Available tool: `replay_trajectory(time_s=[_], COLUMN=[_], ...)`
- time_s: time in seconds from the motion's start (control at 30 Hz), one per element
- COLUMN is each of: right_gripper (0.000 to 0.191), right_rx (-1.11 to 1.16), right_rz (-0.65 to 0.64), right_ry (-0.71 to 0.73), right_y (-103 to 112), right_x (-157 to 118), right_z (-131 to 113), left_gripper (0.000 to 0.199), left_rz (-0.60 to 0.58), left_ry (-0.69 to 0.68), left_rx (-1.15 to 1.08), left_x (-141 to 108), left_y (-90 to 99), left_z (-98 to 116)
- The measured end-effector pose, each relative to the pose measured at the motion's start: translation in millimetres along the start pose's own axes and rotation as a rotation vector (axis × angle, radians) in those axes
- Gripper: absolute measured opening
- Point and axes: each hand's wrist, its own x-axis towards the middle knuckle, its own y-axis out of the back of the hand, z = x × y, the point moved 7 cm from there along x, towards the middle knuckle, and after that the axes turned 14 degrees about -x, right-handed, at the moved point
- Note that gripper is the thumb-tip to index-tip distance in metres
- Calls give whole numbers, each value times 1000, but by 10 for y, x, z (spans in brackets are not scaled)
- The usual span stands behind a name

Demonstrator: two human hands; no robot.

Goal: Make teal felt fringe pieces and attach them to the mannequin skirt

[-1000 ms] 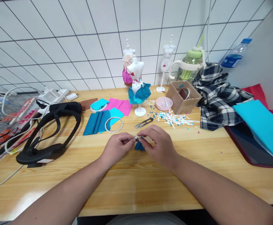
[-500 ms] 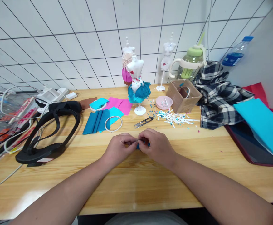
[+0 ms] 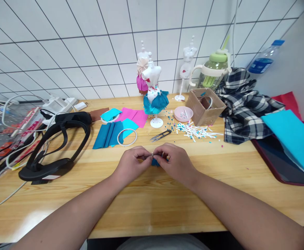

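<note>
A small blue paper piece [image 3: 155,162] shows between my hands, its top pinched at the fingertips. My left hand [image 3: 134,161] closes thumb and forefinger on it from the left. From the right, my right hand [image 3: 176,159] pinches the same piece, covering part of it. Behind them lie small black snips [image 3: 161,135]. A white dress form [image 3: 152,78] with a ruffled blue skirt [image 3: 156,102] stands farther back. White and blue paper strips [image 3: 198,131] are scattered to its right, beside a pink bowl [image 3: 183,114].
At the left are a black headset strap [image 3: 63,163] and cables. Coloured paper [image 3: 107,134] and a white ring [image 3: 118,137] lie back left. A cardboard box [image 3: 210,113], a jug [image 3: 214,71] and plaid cloth [image 3: 245,104] stand or lie back right.
Slightly more of the blue piece shows below my fingertips, and my right fingers have shifted a little. The whole view has moved slightly.
</note>
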Motion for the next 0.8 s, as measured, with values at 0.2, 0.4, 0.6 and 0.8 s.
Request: replay_trajectory(time_s=[0.2, 0.4, 0.6, 0.8], right_gripper=[5, 6, 7, 7], right_rx=[-98, -140, -55, 43], right_rz=[-28, -68, -80, -89], right_ry=[39, 43, -18, -80], right_y=[-12, -47, -58, -88], right_x=[-6, -6, 4, 12], right_z=[-38, -33, -1, 52], left_gripper=[15, 13, 12, 12], left_rz=[2, -19, -41, -34], left_ry=[-55, -50, -64, -81], left_rx=[52, 30, -18, -25], left_x=[-24, -32, -42, -31], left_y=[-3, -32, -51, -36], left_z=[42, 52, 78, 89])
